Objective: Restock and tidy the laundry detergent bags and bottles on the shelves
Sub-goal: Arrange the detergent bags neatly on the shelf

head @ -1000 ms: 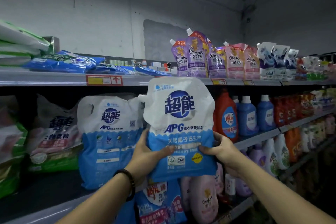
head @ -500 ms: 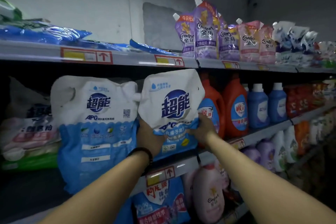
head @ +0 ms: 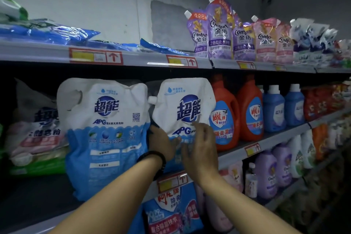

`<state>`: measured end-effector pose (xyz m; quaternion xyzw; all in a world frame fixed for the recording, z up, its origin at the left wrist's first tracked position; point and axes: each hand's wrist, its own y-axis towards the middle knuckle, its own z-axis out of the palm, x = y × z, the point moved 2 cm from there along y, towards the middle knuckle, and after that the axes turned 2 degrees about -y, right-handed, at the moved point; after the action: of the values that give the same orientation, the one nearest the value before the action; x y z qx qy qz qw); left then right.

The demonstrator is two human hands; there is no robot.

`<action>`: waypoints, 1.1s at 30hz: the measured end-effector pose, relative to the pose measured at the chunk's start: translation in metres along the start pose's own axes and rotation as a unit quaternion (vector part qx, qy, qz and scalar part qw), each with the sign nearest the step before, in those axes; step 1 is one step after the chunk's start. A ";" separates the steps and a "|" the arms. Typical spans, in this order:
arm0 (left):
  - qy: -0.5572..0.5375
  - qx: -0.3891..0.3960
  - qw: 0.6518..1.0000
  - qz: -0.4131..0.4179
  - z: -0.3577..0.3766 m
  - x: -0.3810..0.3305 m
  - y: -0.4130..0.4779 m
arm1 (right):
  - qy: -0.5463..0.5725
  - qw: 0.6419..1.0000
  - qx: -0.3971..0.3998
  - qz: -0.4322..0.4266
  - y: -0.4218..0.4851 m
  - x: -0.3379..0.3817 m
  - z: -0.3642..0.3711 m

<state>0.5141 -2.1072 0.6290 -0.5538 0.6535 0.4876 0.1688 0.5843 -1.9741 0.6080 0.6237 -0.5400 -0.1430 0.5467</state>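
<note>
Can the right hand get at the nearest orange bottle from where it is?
Probably yes: the right hand is open beside the orange bottle, whose front faces out with nothing before it.

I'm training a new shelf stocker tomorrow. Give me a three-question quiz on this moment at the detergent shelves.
1. True or false: the white-and-blue pouch under the person's hands stands on the middle shelf.
2. What stands directly to that pouch's right? A) orange bottle B) green bag C) purple pouch
3. Fill in: a dark band is worn on the ___ wrist.

Key
1. True. The left hand and right hand are on its lower front.
2. A, the orange bottle.
3. Left; the wristband shows there.
</note>
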 end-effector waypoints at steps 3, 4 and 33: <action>0.105 0.040 0.993 0.017 -0.010 0.003 -0.012 | -0.120 0.977 0.163 -0.066 -0.007 0.015 0.008; 0.135 0.056 0.989 0.019 -0.014 0.007 -0.016 | -0.148 0.962 0.225 -0.053 -0.008 0.016 0.010; 0.448 -0.090 0.811 0.366 -0.196 0.149 -0.119 | -0.175 0.914 0.345 -0.124 -0.027 0.185 0.061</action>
<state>0.6336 -2.3414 0.5536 -0.4438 0.7642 0.2680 -0.3837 0.6209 -2.1644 0.6392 0.8001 -0.5615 -0.1213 0.1727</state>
